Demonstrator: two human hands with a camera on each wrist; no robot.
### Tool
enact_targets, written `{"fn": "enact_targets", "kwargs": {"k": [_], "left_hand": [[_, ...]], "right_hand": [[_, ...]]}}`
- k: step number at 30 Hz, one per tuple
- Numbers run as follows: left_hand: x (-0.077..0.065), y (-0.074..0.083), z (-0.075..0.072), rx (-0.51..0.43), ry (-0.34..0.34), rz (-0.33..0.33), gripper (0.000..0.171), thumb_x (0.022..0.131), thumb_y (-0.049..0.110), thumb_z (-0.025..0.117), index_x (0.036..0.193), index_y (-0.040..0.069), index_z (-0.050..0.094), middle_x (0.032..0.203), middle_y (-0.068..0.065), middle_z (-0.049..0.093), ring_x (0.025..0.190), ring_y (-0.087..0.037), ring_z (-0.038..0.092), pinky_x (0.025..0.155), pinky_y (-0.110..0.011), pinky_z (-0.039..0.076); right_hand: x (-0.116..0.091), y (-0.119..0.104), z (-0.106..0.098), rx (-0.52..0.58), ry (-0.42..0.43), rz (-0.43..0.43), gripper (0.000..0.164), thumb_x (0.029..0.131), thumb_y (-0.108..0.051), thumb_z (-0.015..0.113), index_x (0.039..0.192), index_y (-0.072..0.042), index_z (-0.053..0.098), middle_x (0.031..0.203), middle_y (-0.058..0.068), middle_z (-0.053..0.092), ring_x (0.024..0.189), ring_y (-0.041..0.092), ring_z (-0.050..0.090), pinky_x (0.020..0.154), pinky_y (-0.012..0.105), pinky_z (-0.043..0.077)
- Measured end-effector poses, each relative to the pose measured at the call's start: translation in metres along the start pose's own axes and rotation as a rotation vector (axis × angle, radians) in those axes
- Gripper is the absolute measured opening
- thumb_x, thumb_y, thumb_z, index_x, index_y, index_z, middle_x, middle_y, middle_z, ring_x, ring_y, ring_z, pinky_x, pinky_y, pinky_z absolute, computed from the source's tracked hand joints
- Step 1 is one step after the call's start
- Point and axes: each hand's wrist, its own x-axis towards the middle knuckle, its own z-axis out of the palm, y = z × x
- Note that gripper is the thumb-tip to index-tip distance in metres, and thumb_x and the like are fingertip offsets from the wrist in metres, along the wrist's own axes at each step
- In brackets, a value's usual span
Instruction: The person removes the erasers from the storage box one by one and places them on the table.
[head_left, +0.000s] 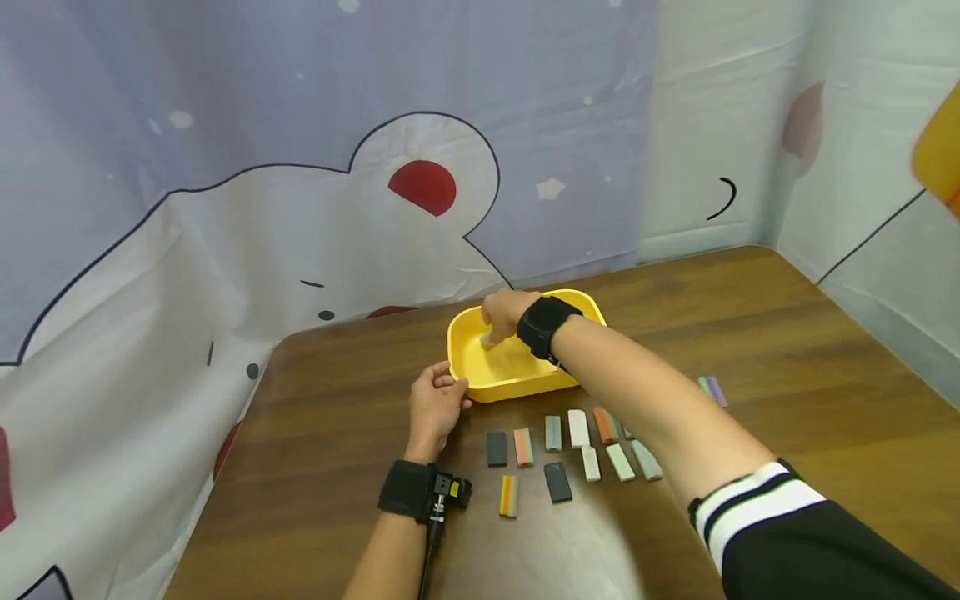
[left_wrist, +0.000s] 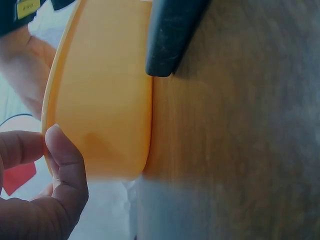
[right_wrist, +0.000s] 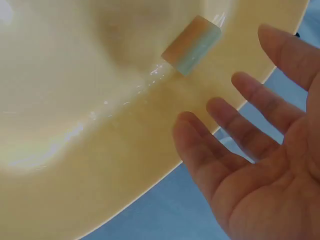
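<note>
A yellow plastic tub stands toward the back of the table. My left hand pinches its near left rim between thumb and fingers, seen closely in the left wrist view around the tub's wall. Over the tub's inside reaches my right hand, its fingers spread and holding nothing in the right wrist view. Just beyond those fingertips, a small orange and pale-teal block, like an eraser, lies inside the tub against the curved wall. My right forearm hides part of the tub.
Several similar blocks lie in front of the tub, among them a dark grey one, a yellow-orange striped one and a white one. A green and purple block lies farther right. A printed curtain hangs behind the table.
</note>
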Motion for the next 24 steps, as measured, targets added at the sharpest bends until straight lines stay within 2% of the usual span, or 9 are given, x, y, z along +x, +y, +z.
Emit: {"fn": "enact_targets", "kwargs": {"k": [3, 7, 9, 12, 15, 18, 24], "left_hand": [[-0.002, 0.000, -0.001, 0.005, 0.006, 0.002, 0.047, 0.091, 0.002, 0.065, 0.135, -0.003, 0.049, 0.098, -0.014, 0.055, 0.071, -0.018, 0.059, 0.070, -0.045, 0.059], [-0.004, 0.000, -0.003, 0.004, 0.015, -0.008, 0.046, 0.091, 0.003, 0.065, 0.135, -0.001, 0.050, 0.098, -0.014, 0.055, 0.073, -0.018, 0.060, 0.072, -0.046, 0.059], [-0.004, -0.001, -0.004, 0.006, 0.017, -0.014, 0.045, 0.092, 0.003, 0.065, 0.134, -0.001, 0.050, 0.099, -0.014, 0.054, 0.075, -0.018, 0.060, 0.071, -0.045, 0.059], [-0.005, -0.001, -0.005, 0.013, 0.019, -0.020, 0.044, 0.092, 0.004, 0.065, 0.134, 0.000, 0.051, 0.098, -0.014, 0.054, 0.076, -0.018, 0.061, 0.070, -0.043, 0.059], [-0.004, -0.001, -0.004, 0.015, 0.021, -0.023, 0.043, 0.092, 0.004, 0.065, 0.133, 0.000, 0.051, 0.098, -0.014, 0.054, 0.076, -0.018, 0.061, 0.067, -0.039, 0.059], [-0.002, -0.002, -0.003, 0.007, 0.019, -0.017, 0.043, 0.092, 0.003, 0.064, 0.133, -0.001, 0.051, 0.098, -0.014, 0.054, 0.076, -0.018, 0.060, 0.065, -0.035, 0.059], [0.000, -0.007, 0.001, 0.000, -0.007, -0.014, 0.044, 0.092, 0.002, 0.064, 0.133, -0.003, 0.050, 0.097, -0.013, 0.053, 0.076, -0.018, 0.059, 0.065, -0.037, 0.059]], "right_hand": [[0.010, -0.008, 0.002, -0.071, -0.058, 0.033, 0.045, 0.092, -0.040, 0.066, 0.128, -0.015, 0.059, 0.126, 0.004, 0.059, 0.109, 0.022, 0.056, 0.095, 0.044, 0.047], [0.035, -0.015, 0.010, -0.178, -0.094, 0.056, 0.031, 0.089, -0.042, 0.068, 0.111, -0.019, 0.066, 0.110, -0.002, 0.064, 0.095, 0.017, 0.058, 0.086, 0.043, 0.051], [0.049, -0.016, 0.017, -0.210, -0.100, 0.065, 0.030, 0.087, -0.044, 0.070, 0.105, -0.020, 0.067, 0.107, -0.003, 0.065, 0.092, 0.016, 0.059, 0.085, 0.044, 0.051], [0.065, -0.015, 0.027, -0.249, -0.098, 0.052, 0.034, 0.086, -0.046, 0.071, 0.106, -0.019, 0.067, 0.110, -0.002, 0.065, 0.094, 0.017, 0.059, 0.088, 0.046, 0.050], [0.073, -0.013, 0.034, -0.247, -0.086, 0.034, 0.034, 0.085, -0.043, 0.073, 0.108, -0.019, 0.067, 0.111, -0.001, 0.065, 0.096, 0.018, 0.059, 0.090, 0.045, 0.050], [0.077, -0.009, 0.039, -0.226, -0.055, 0.018, 0.028, 0.085, -0.038, 0.074, 0.104, -0.018, 0.067, 0.105, 0.000, 0.065, 0.093, 0.018, 0.058, 0.086, 0.040, 0.050], [0.075, -0.004, 0.051, -0.170, 0.003, 0.011, 0.017, 0.089, -0.022, 0.070, 0.102, -0.015, 0.062, 0.102, 0.004, 0.061, 0.088, 0.021, 0.057, 0.078, 0.037, 0.051]]}}
